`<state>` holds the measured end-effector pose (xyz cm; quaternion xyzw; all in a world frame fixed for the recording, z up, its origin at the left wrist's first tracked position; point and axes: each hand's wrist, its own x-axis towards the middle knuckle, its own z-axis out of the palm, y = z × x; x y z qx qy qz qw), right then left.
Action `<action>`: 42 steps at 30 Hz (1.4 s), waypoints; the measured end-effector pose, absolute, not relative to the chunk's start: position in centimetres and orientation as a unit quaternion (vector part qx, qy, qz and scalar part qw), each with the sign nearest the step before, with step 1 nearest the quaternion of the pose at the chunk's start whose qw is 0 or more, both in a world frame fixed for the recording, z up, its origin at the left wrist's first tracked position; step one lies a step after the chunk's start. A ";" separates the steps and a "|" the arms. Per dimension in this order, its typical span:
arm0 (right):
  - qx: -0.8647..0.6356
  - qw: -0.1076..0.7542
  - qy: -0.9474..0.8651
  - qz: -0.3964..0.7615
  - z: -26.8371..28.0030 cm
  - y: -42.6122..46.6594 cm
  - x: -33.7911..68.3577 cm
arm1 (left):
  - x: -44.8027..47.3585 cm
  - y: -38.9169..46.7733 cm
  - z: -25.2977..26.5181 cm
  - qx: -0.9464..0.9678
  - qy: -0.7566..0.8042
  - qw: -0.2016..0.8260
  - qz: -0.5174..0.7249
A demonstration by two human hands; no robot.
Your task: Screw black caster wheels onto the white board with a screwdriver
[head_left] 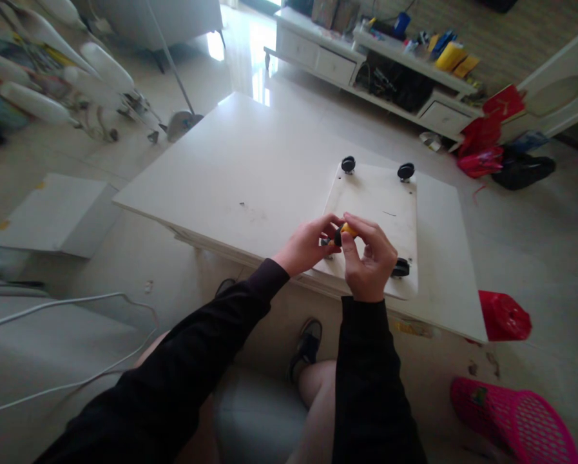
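A white board (pixel 373 206) lies flat on the white table, with black caster wheels standing up at its corners. Two of these, a far left caster (pixel 348 165) and a far right caster (pixel 406 171), are in plain sight; the near right caster (pixel 401 267) is partly behind my right hand (pixel 370 258). That hand pinches the yellow end of a short yellow-and-black screwdriver (pixel 347 230). My left hand (pixel 310 241) closes its fingers round the black front part, over the board's near left corner. The screwdriver's tip and what it touches are hidden by my fingers.
The table (pixel 211 154) extends left and away from me. Beyond it stands a low white cabinet (pixel 312 55) with clutter on top. A pink basket (pixel 515 412) and a red packet (pixel 504 316) are at the right; a white box (pixel 51 212) is on the left floor.
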<state>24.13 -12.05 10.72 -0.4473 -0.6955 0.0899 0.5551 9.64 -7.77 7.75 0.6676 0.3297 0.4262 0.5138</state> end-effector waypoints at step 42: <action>-0.477 0.566 -0.672 -0.018 9.2 -11.4 24.0 | 9.0 -7.5 8.0 0.671 0.269 0.514 0.462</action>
